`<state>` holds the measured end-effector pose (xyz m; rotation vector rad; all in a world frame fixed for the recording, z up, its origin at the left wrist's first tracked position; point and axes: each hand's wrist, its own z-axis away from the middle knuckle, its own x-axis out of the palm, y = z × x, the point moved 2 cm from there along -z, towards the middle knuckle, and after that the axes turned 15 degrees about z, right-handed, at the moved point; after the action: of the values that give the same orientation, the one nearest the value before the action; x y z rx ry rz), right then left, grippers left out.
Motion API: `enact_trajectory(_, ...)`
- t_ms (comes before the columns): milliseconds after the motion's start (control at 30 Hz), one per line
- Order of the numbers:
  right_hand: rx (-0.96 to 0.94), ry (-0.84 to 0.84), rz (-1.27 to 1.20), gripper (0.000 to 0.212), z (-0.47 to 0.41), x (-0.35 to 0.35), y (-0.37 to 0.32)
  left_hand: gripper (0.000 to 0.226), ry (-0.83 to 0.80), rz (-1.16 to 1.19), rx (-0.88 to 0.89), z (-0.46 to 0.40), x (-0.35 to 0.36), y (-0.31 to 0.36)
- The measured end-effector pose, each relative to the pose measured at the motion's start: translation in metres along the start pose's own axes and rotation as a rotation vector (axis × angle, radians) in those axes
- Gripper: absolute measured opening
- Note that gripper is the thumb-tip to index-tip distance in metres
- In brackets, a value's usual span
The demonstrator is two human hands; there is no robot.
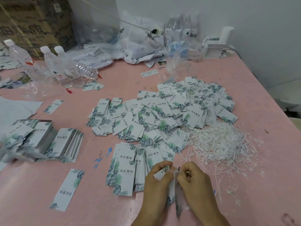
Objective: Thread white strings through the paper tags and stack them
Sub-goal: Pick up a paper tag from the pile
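Just below the tangle of white strings (223,141), I see both hands meeting low over the pink bench (81,185). My left hand (157,181) comes in from the bottom edge, fingers curled, pinching a small paper tag (161,173) whose punched hole faces up. My right hand (193,180) is curled too, fingertips pinching a longer tag (178,199) that hangs edge-on between the wrists. I cannot tell whether a string is in either grip. Left of the strings lie a neat stack of tags (125,170) and a loose heap of tags (162,115).
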<state>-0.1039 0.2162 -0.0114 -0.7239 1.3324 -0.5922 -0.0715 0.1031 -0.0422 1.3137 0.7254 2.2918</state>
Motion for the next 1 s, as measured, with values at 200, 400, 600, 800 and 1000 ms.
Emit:
enact_trajectory(200,0.002,-0.061,0.037,0.020,0.000,0.000,0.002,0.034,0.009,-0.047,0.041,-0.005,-0.007,-0.002)
enact_trajectory(400,0.162,-0.275,-0.383,0.022,-0.004,-0.001,0.006,0.037,0.004,-0.039,0.083,-0.006,-0.009,-0.001)
enact_trajectory(600,0.555,-0.371,-1.053,0.015,-0.013,-0.008,0.031,0.030,0.050,0.078,0.115,-0.004,-0.008,0.005)
enact_trajectory(800,0.331,-0.294,-0.938,0.017,-0.012,-0.004,0.013,0.016,0.093,0.039,0.114,0.000,-0.002,0.001)
enact_trajectory(1000,-0.069,-0.006,-0.080,0.008,-0.004,0.007,0.000,0.015,0.099,-0.176,0.215,0.002,0.002,0.010)
